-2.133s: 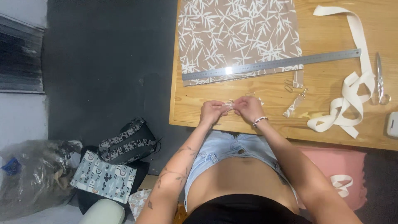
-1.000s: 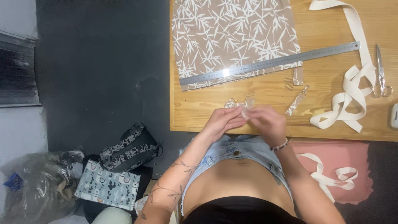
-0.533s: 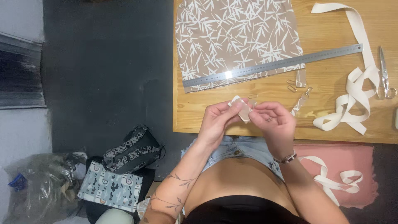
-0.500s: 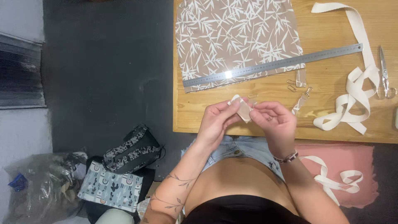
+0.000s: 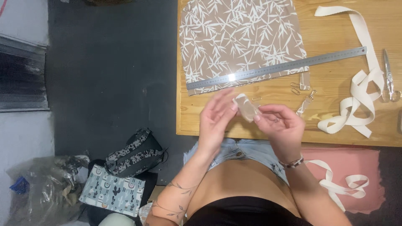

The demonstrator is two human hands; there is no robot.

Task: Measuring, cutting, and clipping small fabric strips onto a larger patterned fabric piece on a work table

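Observation:
A small folded strip of beige fabric [image 5: 246, 107] is pinched between my left hand [image 5: 215, 121] and my right hand [image 5: 282, 127], just above the near edge of the wooden table [image 5: 335, 86]. My left fingertips hold its left end and my right fingertips hold its right end. Farther back on the table lies a brown fabric piece with a white leaf print [image 5: 238, 37], and a long steel ruler [image 5: 276, 69] rests across its near edge.
Small metal clips and a clasp [image 5: 303, 94] lie beside the ruler. A cream webbing strap [image 5: 360, 83] loops at the right, next to scissors [image 5: 389, 77]. More strap [image 5: 339, 184] lies on a pink mat below. Patterned bags [image 5: 121, 175] sit on the dark floor at left.
My hands have lifted from the table edge and turned the small fabric strip up between the fingertips. The view has shifted slightly.

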